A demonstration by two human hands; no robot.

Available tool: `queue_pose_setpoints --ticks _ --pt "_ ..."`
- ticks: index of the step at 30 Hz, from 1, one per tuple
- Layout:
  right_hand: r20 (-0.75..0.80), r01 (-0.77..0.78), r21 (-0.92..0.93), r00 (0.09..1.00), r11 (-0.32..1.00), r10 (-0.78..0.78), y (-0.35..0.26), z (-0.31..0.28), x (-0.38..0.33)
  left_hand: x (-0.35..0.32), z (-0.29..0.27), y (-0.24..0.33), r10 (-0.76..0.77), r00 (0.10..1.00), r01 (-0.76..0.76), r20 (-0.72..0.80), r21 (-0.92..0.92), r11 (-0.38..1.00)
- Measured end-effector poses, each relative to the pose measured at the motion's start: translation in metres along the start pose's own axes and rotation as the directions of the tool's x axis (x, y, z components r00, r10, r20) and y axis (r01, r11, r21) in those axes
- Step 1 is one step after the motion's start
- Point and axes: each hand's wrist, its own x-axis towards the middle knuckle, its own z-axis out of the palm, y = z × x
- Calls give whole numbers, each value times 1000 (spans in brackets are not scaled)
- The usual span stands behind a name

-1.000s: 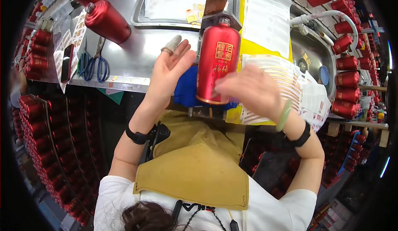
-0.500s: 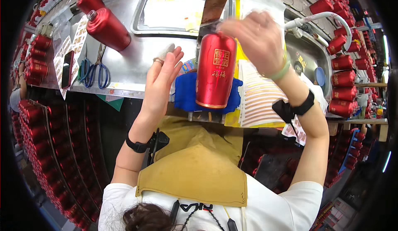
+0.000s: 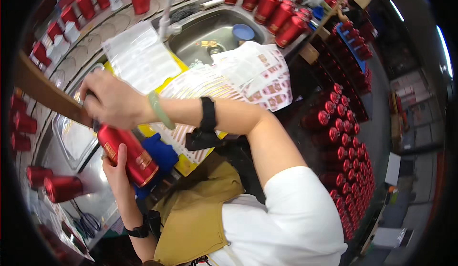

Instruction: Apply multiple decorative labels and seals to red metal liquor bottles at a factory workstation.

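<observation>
A glossy red bottle (image 3: 129, 154) with gold markings leans at a tilt over a blue cloth (image 3: 162, 152). My left hand (image 3: 117, 173) wraps its lower side, thumb lying along the front and the other fingers partly behind it. At the narrow top end my right hand (image 3: 114, 96) is closed around the neck. It is slightly blurred, and it hides most of the neck. Sheets of gold strip stickers (image 3: 200, 82) lie beside the cloth on a yellow board (image 3: 188, 163).
A brown upright post (image 3: 47, 87) stands close to my right hand. A metal tray (image 3: 71, 144) sits behind the bottle. Two more red bottles (image 3: 62, 188) and scissors (image 3: 88, 223) lie at left. Beyond the stickers is a sink (image 3: 210, 32) with a faucet (image 3: 167, 22); many red bottles (image 3: 341, 170) stand at right.
The view has swung to the right. My left hand, apart from the bottle before, now holds its side. The bottle is turned and tilted, and my right hand stays at its top.
</observation>
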Motion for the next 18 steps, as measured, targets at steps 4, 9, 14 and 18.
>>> queue_pose_setpoints --ticks 4,9,14,18 --pt "91 -284 -57 953 957 288 -13 -34 -23 -15 9 9 44 981 20 189 -321 947" --pt "192 -286 -83 935 955 297 -43 -72 -59 -50 15 28 208 955 -202 212 -52 978" --pt "242 -167 -218 945 962 219 -115 -137 -109 -84 62 57 487 755 -612 439 207 763" --pt "-163 -411 -368 912 834 377 -159 -175 -199 -86 101 67 627 419 -886 657 145 439"
